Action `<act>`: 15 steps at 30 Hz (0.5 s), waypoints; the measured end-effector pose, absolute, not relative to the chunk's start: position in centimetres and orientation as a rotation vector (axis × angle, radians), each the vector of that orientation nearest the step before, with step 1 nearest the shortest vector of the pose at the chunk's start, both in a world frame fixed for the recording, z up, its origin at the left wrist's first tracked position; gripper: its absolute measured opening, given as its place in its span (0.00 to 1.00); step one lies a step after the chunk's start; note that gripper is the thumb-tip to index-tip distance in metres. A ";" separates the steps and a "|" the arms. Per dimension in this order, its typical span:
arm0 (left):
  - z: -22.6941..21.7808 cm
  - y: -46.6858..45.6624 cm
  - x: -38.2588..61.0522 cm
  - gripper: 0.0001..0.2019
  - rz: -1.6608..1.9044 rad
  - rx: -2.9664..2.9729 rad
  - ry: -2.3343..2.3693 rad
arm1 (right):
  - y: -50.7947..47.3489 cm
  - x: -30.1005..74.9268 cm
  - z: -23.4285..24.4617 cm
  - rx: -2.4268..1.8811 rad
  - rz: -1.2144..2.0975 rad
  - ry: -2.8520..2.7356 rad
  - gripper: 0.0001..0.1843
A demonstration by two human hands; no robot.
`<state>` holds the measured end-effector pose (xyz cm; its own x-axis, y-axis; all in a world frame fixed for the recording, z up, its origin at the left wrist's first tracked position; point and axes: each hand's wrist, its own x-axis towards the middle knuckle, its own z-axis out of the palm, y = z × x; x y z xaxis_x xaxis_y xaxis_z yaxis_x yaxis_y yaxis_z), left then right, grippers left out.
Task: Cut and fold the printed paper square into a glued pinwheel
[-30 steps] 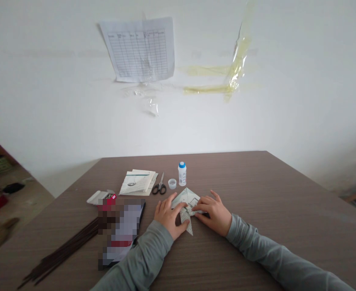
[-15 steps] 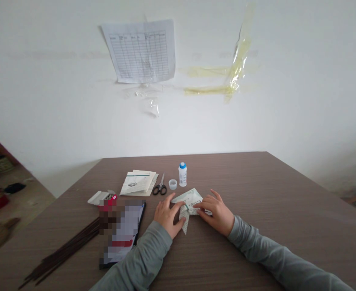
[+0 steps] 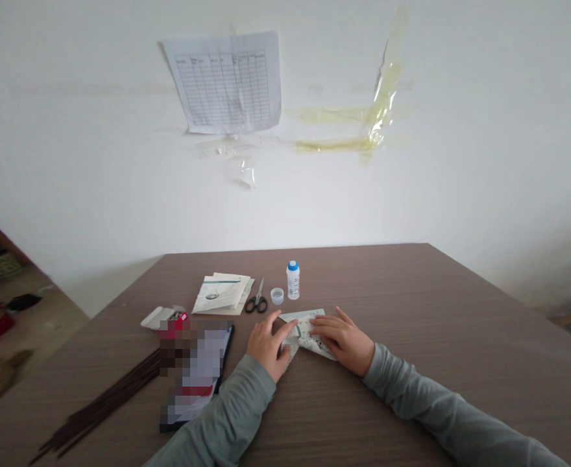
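A folded sheet of printed paper [image 3: 309, 332] with pale green patches lies on the table between my hands, one pointed flap reaching down toward me. My left hand [image 3: 267, 346] is at its left side, fingers apart, with the index fingertip touching the paper. Spread over the right part of the sheet are the fingers of my right hand [image 3: 348, 338], which cover some of it. Just beyond the paper a small white bottle with a blue top [image 3: 293, 281] stands upright. Beside it are a clear cap [image 3: 277, 296] and black-handled scissors [image 3: 256, 301].
Folded papers [image 3: 222, 292] lie at the back left. Nearer are a small open box [image 3: 165, 318], a tablet-like device [image 3: 200, 370] partly blurred out, and a bundle of thin dark sticks [image 3: 105, 402]. A white wall [image 3: 315, 201] rises behind the table [image 3: 412, 311].
The folded paper has turned clockwise a little under my hands. My right fingers have flattened onto it, and its lower flap now shows less beside my left thumb.
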<state>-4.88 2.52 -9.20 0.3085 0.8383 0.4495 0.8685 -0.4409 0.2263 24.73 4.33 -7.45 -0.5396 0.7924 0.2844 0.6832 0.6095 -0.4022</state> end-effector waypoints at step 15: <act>-12.1 3.9 -4.3 0.25 -1.084 -2.548 -1.435 | 3.6 24.3 -6.9 -1.181 0.039 -2.431 0.15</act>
